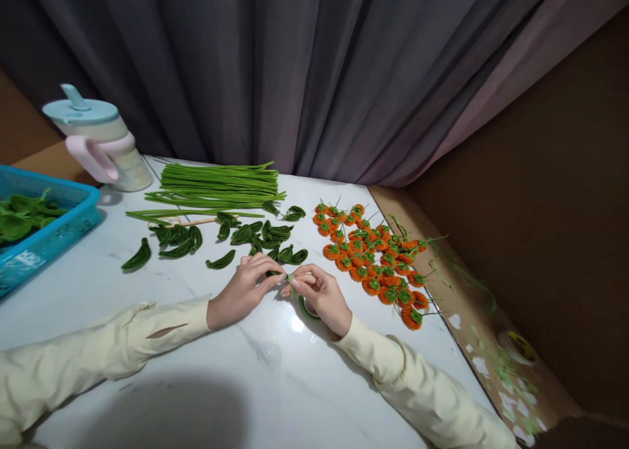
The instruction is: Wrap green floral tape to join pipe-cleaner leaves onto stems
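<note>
Both hands meet above the white tabletop, fingertips nearly touching. My left hand (240, 292) is closed in a pinch on a dark green pipe-cleaner leaf, mostly hidden by the fingers. Opposite it, my right hand (327, 298) pinches a short pale green strip (290, 277) that looks like floral tape. A roll of green tape (307, 309) lies partly covered beneath the right hand. Just beyond the fingers are several curved dark green leaves (240, 234), made of fuzzy stems. To the right lies a cluster of small orange pipe-cleaner pumpkins (366, 255) with green tops and wire ends.
Bright green pipe cleaners (219, 183) lie bundled at the back, with a thin wooden stick (209, 221) in front. A blue basket (63, 229) holding green pieces stands left, near a lidded tumbler (115, 147). Scraps (511, 370) litter the brown ledge right; a grey curtain (275, 75) hangs behind.
</note>
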A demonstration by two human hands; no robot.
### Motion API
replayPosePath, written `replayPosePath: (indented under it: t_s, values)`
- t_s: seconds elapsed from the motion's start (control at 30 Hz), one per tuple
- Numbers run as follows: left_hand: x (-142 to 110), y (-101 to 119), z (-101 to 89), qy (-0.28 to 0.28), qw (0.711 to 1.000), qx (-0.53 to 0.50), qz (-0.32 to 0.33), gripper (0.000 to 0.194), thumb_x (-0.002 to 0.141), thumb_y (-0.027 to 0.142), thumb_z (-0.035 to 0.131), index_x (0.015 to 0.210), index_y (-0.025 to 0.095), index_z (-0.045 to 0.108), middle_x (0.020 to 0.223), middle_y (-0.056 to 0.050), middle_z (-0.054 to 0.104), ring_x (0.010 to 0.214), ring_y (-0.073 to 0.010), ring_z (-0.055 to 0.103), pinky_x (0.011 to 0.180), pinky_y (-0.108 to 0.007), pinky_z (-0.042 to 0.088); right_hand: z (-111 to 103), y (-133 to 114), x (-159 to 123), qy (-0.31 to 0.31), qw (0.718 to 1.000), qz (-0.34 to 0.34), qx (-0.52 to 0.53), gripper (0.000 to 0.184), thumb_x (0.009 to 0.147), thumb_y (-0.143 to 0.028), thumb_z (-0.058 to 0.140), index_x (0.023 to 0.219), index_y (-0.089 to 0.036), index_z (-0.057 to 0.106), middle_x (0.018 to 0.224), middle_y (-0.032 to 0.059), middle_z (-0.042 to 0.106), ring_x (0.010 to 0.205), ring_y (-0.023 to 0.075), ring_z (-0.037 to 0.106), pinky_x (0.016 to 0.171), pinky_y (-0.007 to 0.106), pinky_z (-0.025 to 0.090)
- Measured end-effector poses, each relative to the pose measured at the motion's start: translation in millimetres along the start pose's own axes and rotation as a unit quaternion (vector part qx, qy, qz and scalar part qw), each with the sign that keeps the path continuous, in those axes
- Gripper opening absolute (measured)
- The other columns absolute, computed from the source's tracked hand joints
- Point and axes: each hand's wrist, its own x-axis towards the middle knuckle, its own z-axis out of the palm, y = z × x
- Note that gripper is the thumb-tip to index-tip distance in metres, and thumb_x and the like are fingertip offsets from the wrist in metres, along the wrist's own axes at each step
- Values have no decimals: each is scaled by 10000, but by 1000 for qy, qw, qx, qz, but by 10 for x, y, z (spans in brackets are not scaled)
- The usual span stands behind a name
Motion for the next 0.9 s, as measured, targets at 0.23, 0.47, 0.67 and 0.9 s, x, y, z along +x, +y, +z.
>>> replayPosePath:
  t_s: [0.23,0.47,0.67,0.9]
  values:
    - [49,1,-36,-63,984,-134,-103,160,850,261,516,858,143,623,805,-37,652,710,-138,593,611,-230,458,-39,-32,-1,-10,1000,2,4,243,693,-319,698,763,-154,534,601,9,661,557,138,609,648,313,489]
    - [23,49,-47,-3,999,19,36,129,879,198,482,839,164,599,803,-31,616,813,-170,510,755,-336,370,-93,-91,47,-51,996,42,55,233,668,-283,717,761,-130,569,559,10,643,491,126,582,537,262,460]
    - [-22,42,-32,11,992,66,111,136,895,144,435,906,157,570,836,-55,617,861,-188,470,781,-361,351,-120,-127,69,-89,991,76,67,208,667,-259,710,734,-105,587,539,24,639,467,118,567,520,242,434]
    - [4,50,-39,-7,996,43,76,128,896,183,451,879,164,576,835,-52,623,838,-183,486,753,-336,356,-149,-159,86,-96,988,97,71,187,659,-238,710,721,-105,593,531,18,629,451,118,561,506,239,419]
